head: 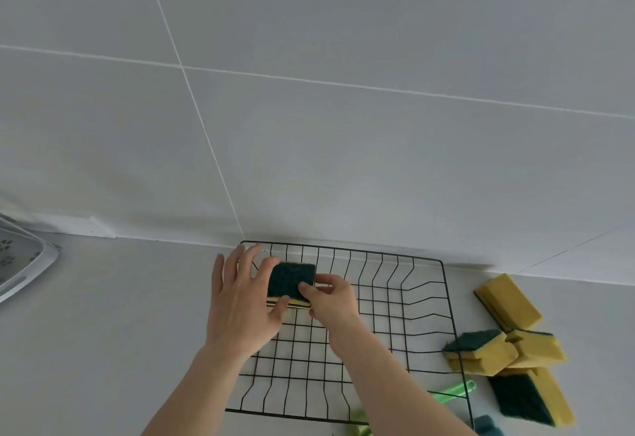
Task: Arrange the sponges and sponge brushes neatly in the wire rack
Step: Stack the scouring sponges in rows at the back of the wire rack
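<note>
At the table's left edge we see a grey tray [20, 264], only partly in frame, not part of the job. Our left hand [240, 301] is spread, fingers steadying the left side of a sponge [291, 281], green scourer face up, at the far-left corner of the wire rack [443, 298]. Our right hand [330, 300] pinches the sponge's right edge, thumb on top. We judge this is the first placement, sponge being seated and squared against the corner; whether it rests on the wires or is just above, we can't tell. Rest of the rack is bare. Right of the rack, near the table's right edge, loose sponges [508, 343] sit in a jumbled pile. A green brush handle [453, 390] crosses the rack's near-right corner. Next: let go, reach right for another sponge, set it flush beside this one.
</note>
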